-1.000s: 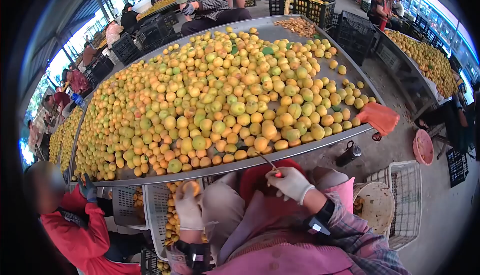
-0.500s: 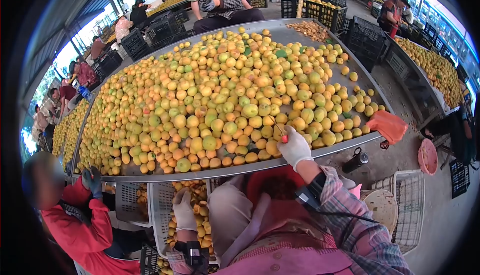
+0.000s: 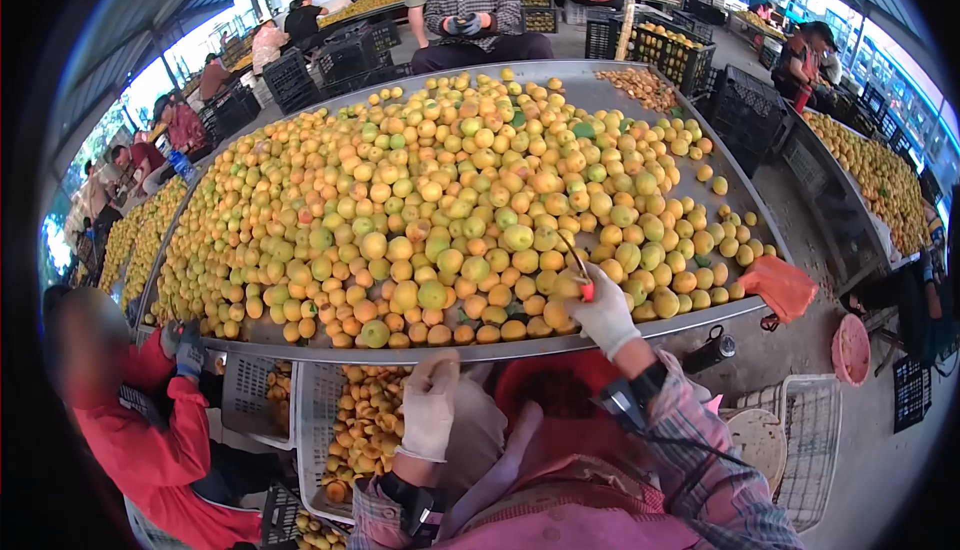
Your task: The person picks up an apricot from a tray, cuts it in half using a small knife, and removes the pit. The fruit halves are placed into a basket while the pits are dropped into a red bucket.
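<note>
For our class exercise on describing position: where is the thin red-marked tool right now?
In the head view, right of centre, the thin tool is held in the person's right hand, pointing towards the yellow fruit on the metal table.

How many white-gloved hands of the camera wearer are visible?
2: the left hand, near the table's front edge, and the right hand, at the fruit heap, holding a thin tool. Neither is hidden.
</note>
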Available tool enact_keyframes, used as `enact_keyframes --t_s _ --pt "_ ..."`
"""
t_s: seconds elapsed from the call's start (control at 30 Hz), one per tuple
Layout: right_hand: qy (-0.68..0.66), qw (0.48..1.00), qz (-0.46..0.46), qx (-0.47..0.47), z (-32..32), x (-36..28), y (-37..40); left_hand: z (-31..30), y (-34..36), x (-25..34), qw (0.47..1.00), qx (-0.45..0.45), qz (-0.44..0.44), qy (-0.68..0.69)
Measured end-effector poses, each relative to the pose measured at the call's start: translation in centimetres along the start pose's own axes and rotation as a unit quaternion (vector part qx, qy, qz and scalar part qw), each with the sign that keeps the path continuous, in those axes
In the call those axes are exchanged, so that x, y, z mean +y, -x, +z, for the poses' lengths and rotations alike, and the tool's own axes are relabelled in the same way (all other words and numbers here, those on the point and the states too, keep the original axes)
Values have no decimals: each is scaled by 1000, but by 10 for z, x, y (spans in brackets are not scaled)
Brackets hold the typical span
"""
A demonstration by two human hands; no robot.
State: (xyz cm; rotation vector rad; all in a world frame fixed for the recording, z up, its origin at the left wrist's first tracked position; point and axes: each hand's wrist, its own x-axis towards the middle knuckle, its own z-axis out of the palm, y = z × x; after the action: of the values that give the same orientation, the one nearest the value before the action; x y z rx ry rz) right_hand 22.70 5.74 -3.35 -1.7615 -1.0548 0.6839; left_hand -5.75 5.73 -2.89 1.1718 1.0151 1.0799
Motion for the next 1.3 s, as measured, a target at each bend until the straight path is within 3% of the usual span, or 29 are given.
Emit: enact_keyframes --t_s 0.03,0.13,0.17,0.2,0.27,0.3,0.37,0.43,0.5,0.53,0.6,0.63,0.7,0.83,0.9,1.0,1.13,1.2,1.23,1.3 --pt "-125 987 57 -87 -10 -23 15 5 2 3 999 -21 -11 33" --pt "-213 961 32 -173 -24 -66 64 28 9 19 986 -106 -82 99" --pt "-209 957 16 -202 -25 -69 74 39 12 31 968 -155 -130 147" --pt "-231 946 23 -227 -26 -73 83 48 15 40 968 -153 -132 146" --pt "-215 937 15 -274 -28 -71 96 60 22 51 934 -258 -132 208" --pt "-216 937 17 -273 -29 -71 101 60 22 49 934 -259 -134 207" --pt "-303 911 40 -275 -32 -73 109 62 22 49 953 -291 -59 60" --pt "-309 908 47 -278 -36 -76 116 66 29 66 958 -279 -50 41" --pt "-308 917 29 -251 -36 -87 125 69 35 93 950 -273 -116 -98" --pt "-308 917 31 -251 -31 -81 126 69 36 87 949 -274 -118 -98" --pt "-302 923 -89 -221 -20 -62 126 68 37 66 960 -267 -77 -21" --pt "-303 924 -87 -218 -23 -62 128 69 37 56 960 -270 -78 -21" --pt "-382 882 3 -276 -29 -62 133 71 39 43 943 -275 -105 159" --pt "-362 889 16 -278 -32 -57 132 73 43 41 948 -256 -115 153" --pt "-330 899 17 -288 -35 -59 132 69 40 43 931 -298 -150 149" --pt "-317 902 34 -292 -44 -71 136 63 45 42 923 -294 -168 181" --pt "-315 897 22 -310 -45 -69 139 65 45 50 918 -330 -159 154" --pt "-336 897 -2 -287 -36 -58 140 67 46 47 948 -311 -20 -63" --pt "-336 897 -2 -286 -34 -56 139 68 46 44 948 -312 -20 -63" --pt "-345 898 2 -274 -31 -54 139 69 45 36 947 -285 -132 64"
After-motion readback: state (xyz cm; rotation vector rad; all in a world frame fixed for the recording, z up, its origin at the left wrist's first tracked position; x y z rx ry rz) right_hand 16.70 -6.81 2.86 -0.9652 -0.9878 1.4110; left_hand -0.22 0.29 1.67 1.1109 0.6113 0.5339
